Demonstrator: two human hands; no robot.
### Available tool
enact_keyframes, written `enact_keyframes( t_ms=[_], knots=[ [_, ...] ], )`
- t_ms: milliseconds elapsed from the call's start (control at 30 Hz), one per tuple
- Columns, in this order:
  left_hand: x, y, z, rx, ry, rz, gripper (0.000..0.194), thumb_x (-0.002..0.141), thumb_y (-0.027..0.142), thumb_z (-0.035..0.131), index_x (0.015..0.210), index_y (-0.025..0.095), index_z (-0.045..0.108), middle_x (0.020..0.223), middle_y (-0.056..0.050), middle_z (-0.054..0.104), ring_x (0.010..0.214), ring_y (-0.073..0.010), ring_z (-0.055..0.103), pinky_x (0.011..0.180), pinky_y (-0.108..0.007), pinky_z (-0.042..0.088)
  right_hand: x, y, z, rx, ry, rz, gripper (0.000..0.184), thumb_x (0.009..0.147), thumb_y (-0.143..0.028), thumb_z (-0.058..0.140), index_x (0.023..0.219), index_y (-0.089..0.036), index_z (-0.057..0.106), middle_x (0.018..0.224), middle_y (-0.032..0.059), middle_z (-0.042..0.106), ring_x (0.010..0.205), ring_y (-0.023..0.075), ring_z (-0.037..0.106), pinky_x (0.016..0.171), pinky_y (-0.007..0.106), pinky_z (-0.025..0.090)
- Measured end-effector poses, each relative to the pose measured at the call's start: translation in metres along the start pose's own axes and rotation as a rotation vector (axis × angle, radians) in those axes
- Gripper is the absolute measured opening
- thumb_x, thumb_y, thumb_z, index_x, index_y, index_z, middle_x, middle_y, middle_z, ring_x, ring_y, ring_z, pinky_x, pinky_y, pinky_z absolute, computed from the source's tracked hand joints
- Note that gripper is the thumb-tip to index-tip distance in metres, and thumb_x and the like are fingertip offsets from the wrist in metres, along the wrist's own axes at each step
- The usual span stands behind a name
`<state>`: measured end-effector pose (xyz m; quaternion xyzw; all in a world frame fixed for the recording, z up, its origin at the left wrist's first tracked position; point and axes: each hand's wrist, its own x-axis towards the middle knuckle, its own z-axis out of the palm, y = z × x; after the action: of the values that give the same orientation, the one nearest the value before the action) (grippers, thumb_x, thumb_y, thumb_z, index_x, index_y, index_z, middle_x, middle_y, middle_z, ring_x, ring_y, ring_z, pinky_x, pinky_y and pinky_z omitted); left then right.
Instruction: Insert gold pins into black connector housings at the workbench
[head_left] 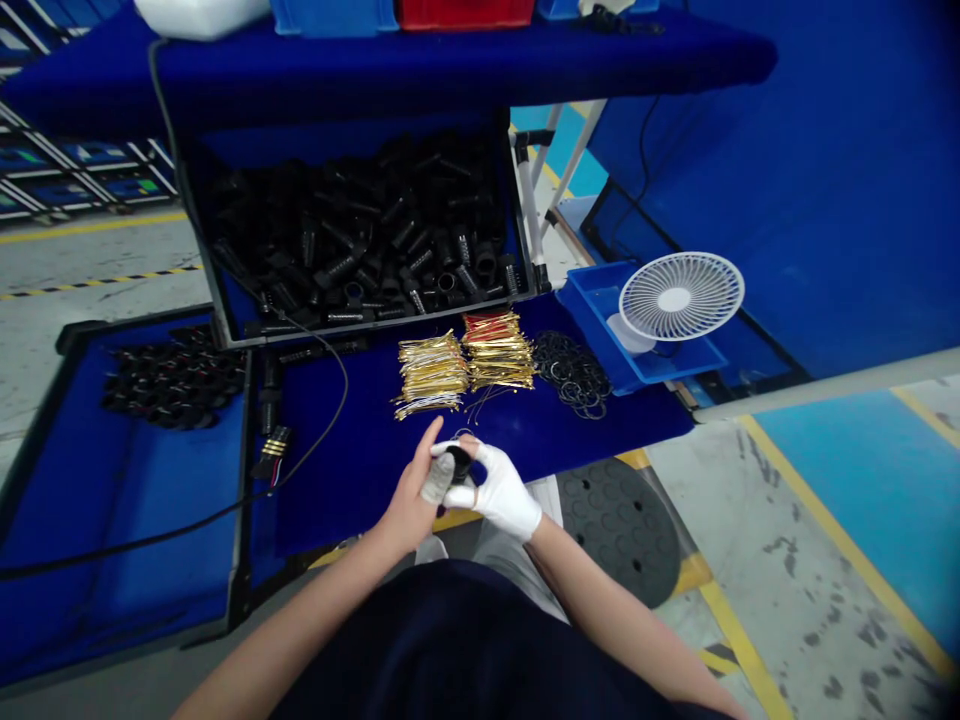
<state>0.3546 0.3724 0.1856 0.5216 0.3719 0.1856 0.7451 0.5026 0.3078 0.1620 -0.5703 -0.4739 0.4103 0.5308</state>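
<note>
Dark navy fabric point(457, 640) of a top is seen nearest the lens, with two bare forearms extending from it. A small black cylindrical plastic part point(460, 464) is gripped just above the near edge of a blue velvet-covered bench point(337, 490), between a bare left hand point(407, 497) and a right hand in a white fabric glove point(501, 490). Both hands are closed around the part, with no gap seen between it and the fingers. A grey pad point(438, 478) is pressed against it, but its material cannot be made out. Most of the part is hidden by the hands. Bundles of gold-and-white wires point(431, 375) and red-and-gold wires point(497, 350) lie beyond, beside a tangle of thin black rings point(571, 374). Ribbed black plastic parts point(360, 230) fill a bin behind them. A white fan point(681, 296) stands in a blue plastic tray point(592, 300). Items on the upper shelf point(390, 65) are cut off by the frame.
</note>
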Motion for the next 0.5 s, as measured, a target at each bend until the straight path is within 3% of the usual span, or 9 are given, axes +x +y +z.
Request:
enact_keyframes(
  t_ms=[67, 167, 267, 367, 433, 500],
  knots=[
    [-0.006, -0.015, -0.002, -0.275, -0.099, -0.268, 0.080, 0.085, 0.079, 0.043, 0.127, 0.013, 0.060, 0.059, -0.002, 0.062, 0.036, -0.0118, 0.046, 0.038, -0.024, 0.037, -0.006, 0.008, 0.009, 0.043, -0.061, 0.035, 0.035, 0.070, -0.041, 0.083, 0.094, -0.018, 0.074, 0.091, 0.0031, 0.070, 0.088, 0.0213, 0.066, 0.085, 0.034, 0.053],
    [-0.010, -0.026, -0.010, -0.663, -0.253, -0.531, 0.076, 0.085, 0.083, 0.032, 0.095, 0.015, 0.064, 0.045, 0.003, 0.049, 0.025, -0.0074, 0.027, 0.029, -0.020, 0.026, -0.004, 0.019, 0.012, 0.020, -0.138, 0.103, 0.028, 0.077, -0.042, 0.078, 0.087, -0.016, 0.074, 0.083, 0.0028, 0.072, 0.080, 0.0199, 0.067, 0.079, 0.031, 0.053],
    [-0.005, -0.022, -0.019, -0.798, -0.101, -0.532, 0.067, 0.088, 0.078, 0.037, 0.099, 0.018, 0.063, 0.047, 0.002, 0.052, 0.031, -0.0091, 0.038, 0.035, -0.021, 0.040, 0.013, 0.027, 0.002, -0.333, -0.153, 0.121, 0.021, 0.087, -0.030, 0.068, 0.103, -0.018, 0.073, 0.102, 0.0061, 0.075, 0.094, 0.0208, 0.069, 0.089, 0.032, 0.052],
    [0.003, -0.015, -0.025, -0.831, 0.104, -0.468, 0.054, 0.094, 0.065, 0.045, 0.119, 0.020, 0.060, 0.068, -0.003, 0.066, 0.052, -0.0143, 0.060, 0.060, -0.034, 0.059, 0.038, 0.037, -0.012, -0.870, -0.126, 0.172, 0.026, 0.094, -0.018, 0.055, 0.115, -0.021, 0.069, 0.116, 0.0090, 0.070, 0.101, 0.0215, 0.068, 0.093, 0.033, 0.050],
    [0.007, -0.013, -0.027, -0.834, 0.145, -0.441, 0.042, 0.097, 0.052, 0.050, 0.119, 0.018, 0.059, 0.083, -0.007, 0.070, 0.063, -0.0156, 0.066, 0.077, -0.043, 0.061, 0.050, 0.044, -0.019, -1.015, -0.132, 0.215, 0.027, 0.094, -0.014, 0.050, 0.114, -0.020, 0.068, 0.114, 0.0108, 0.068, 0.093, 0.0216, 0.070, 0.087, 0.034, 0.051],
    [0.008, -0.012, -0.028, -0.811, 0.143, -0.414, 0.033, 0.097, 0.043, 0.054, 0.113, 0.014, 0.059, 0.092, -0.010, 0.071, 0.066, -0.0151, 0.067, 0.087, -0.047, 0.060, 0.056, 0.047, -0.023, -1.024, -0.123, 0.222, 0.027, 0.093, -0.013, 0.050, 0.112, -0.019, 0.068, 0.117, 0.0120, 0.066, 0.089, 0.0210, 0.069, 0.084, 0.033, 0.052]
  ],
)
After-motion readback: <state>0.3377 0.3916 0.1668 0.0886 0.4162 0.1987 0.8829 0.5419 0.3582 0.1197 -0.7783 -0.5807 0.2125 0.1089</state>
